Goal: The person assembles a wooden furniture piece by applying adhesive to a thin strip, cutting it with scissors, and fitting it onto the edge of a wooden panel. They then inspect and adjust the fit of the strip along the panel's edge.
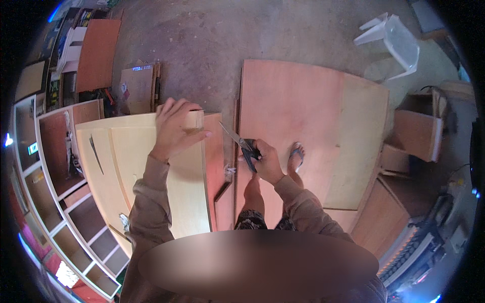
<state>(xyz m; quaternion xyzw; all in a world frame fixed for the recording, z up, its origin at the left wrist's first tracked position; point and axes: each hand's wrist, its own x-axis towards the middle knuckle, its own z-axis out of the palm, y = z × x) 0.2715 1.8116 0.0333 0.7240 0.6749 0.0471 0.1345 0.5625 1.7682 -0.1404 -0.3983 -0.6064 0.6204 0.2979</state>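
My right hand is closed round the black handles of a pair of scissors, whose metal blades point up and to the left. The blades are in the air, near the right edge of a pale wooden cabinet. At that cabinet's far right corner, my left hand has its fingers curled and its thumb stretched to the right. Between thumb and fingers sits a small tan, partly shiny thing; its kind is unclear. A dark narrow slit or mark shows on the cabinet's left part.
Reddish wooden boards lie on the floor under my feet. A white plastic chair stands far right. Wooden drawers or boxes are at the right, a cardboard box lies beyond the cabinet, and a white-framed shelf unit runs along the left.
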